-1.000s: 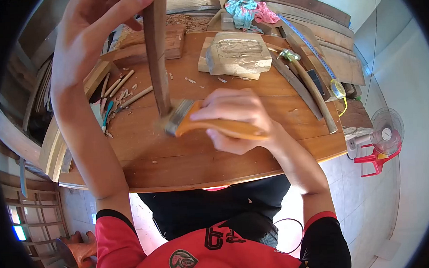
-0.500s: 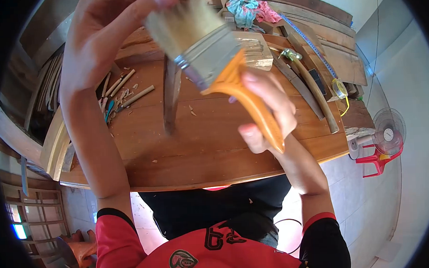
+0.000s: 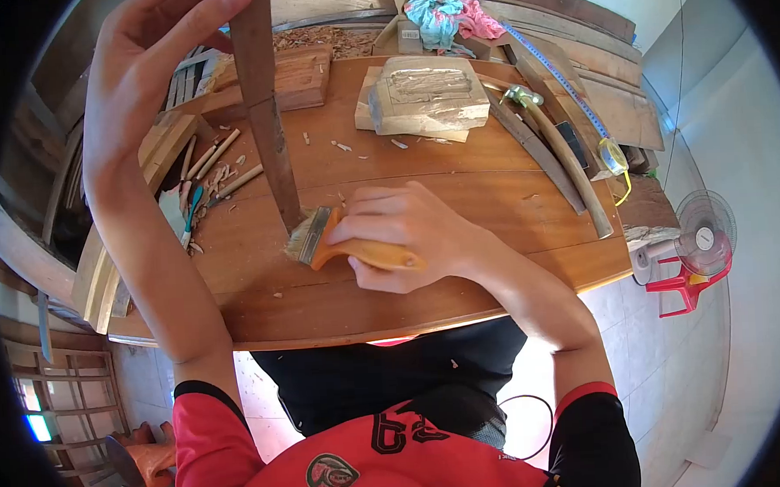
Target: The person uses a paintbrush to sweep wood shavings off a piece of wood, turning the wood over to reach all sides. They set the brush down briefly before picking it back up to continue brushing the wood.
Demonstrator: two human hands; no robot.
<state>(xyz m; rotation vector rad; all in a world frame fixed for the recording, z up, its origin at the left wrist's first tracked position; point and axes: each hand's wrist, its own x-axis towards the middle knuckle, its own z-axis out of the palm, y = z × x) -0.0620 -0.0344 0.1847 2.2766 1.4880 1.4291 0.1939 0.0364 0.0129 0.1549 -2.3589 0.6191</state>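
Note:
My left hand (image 3: 162, 44) is raised at the top left, closed on the upper end of a dark wooden slat (image 3: 267, 118); the slat's top runs out of view. The slat stands nearly upright, its lower end close over the wooden table (image 3: 501, 186). In my right hand (image 3: 415, 229) is a wide paintbrush (image 3: 373, 252) with an orange handle and metal band, fingers wrapped round the handle. Its pale bristles point left and meet the slat's lower end. Several round-handled tools (image 3: 221, 153) and wood shavings lie left of the slat.
Stacked pale wood blocks (image 3: 427, 94) sit at the back middle, with a carved board (image 3: 304, 77) behind the slat. On the right lie a hammer (image 3: 569, 162), a dark curved blade (image 3: 538, 154) and a tape measure (image 3: 612, 157). Crumpled cloths (image 3: 439, 19) are at the back.
My right hand has brought the paintbrush down from near the slat's top to its lower end. My left hand has shifted slightly left, still on the slat.

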